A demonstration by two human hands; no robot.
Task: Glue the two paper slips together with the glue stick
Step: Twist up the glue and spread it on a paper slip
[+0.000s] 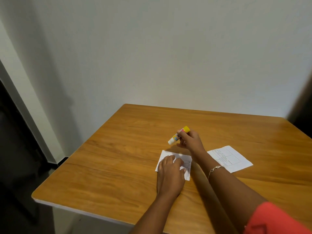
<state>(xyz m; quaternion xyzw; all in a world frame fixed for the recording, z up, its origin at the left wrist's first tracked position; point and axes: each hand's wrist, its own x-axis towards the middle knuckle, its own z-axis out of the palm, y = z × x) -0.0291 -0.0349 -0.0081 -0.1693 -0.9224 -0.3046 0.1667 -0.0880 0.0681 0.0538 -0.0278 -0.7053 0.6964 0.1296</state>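
The light, rigid glue stick (179, 135) is being gripped mid-barrel by the right hand (190, 139), while the flimsy slip (175, 162) below is being pinned flat under the left hand (169, 173).

Wooden table (118, 166) against a pale wall (152, 48); dark doorway (10, 149) beside it.

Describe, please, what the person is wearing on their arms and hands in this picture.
Both forearms are bare, with no gloves or rings visible. The right wrist carries a thin, silver-coloured chain bracelet. A coral-red fabric sleeve shows at the right upper arm. The left hand and right hand are bare.
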